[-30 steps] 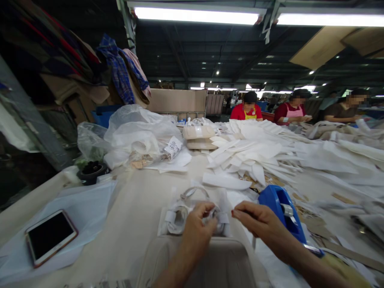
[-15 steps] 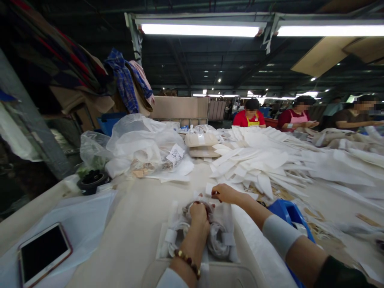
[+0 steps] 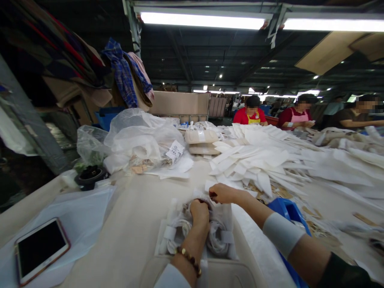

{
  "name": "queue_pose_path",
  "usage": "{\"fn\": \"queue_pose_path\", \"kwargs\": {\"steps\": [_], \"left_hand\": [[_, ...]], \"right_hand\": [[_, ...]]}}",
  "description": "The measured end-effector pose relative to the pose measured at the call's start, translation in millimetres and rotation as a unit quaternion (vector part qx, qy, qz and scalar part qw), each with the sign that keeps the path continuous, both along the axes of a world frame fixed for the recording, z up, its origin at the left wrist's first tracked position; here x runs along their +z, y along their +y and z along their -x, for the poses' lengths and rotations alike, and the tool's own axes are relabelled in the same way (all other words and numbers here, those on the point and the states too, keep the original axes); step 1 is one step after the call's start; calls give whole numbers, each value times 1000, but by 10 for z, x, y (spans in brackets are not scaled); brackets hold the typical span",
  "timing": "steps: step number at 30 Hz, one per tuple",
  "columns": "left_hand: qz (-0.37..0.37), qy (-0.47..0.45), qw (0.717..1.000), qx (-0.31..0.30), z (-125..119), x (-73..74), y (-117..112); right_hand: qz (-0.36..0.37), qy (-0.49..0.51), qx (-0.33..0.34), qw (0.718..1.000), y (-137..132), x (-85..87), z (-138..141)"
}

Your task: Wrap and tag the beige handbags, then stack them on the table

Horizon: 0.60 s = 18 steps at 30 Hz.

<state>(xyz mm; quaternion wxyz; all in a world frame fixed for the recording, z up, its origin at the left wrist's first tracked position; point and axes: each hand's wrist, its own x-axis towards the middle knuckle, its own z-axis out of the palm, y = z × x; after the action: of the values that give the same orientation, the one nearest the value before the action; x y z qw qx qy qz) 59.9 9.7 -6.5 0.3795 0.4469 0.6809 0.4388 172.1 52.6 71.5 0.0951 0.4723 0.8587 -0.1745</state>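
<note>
My left hand (image 3: pixel 199 213) is closed on the top of a white bundle of coiled straps wrapped in thin white fabric (image 3: pixel 180 231) lying on the beige table (image 3: pixel 135 216). A bead bracelet sits on that wrist. My right hand (image 3: pixel 223 193) is pinched on the upper edge of the white wrapping fabric (image 3: pixel 223 216), just past the left hand. A white cuff covers my right forearm. Behind that forearm stands a blue tape dispenser (image 3: pixel 289 212).
A phone (image 3: pixel 40 250) lies on white sheeting at the front left. Clear plastic bags (image 3: pixel 141 140), a black pot (image 3: pixel 90 176) and a heap of white fabric pieces (image 3: pixel 264 160) cover the far table. Three people work at the back right.
Both hands moved forward over the bundle; the right hand went from beside the tape dispenser to the wrapping's far edge. Since half a second ago they have barely shifted.
</note>
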Motion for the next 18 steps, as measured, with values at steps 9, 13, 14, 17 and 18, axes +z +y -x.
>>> {"fn": "queue_pose_path", "kwargs": {"steps": [9,13,14,17,18], "left_hand": [[-15,18,998,-66,80,148,-150],[-74,34,994,-68,97,309,-292],[-87,37,993,-68,113,357,-326],[-106,38,991,-66,193,494,-389],[-107,35,992,-65,226,531,-392]], "right_hand": [[-158,-134,8,978,-113,73,-34],[-230,-137,9,963,-181,113,-45],[-240,-134,14,961,-201,136,-45],[-248,-124,35,960,-258,225,-43],[-246,-121,41,961,-276,256,-40]]}}
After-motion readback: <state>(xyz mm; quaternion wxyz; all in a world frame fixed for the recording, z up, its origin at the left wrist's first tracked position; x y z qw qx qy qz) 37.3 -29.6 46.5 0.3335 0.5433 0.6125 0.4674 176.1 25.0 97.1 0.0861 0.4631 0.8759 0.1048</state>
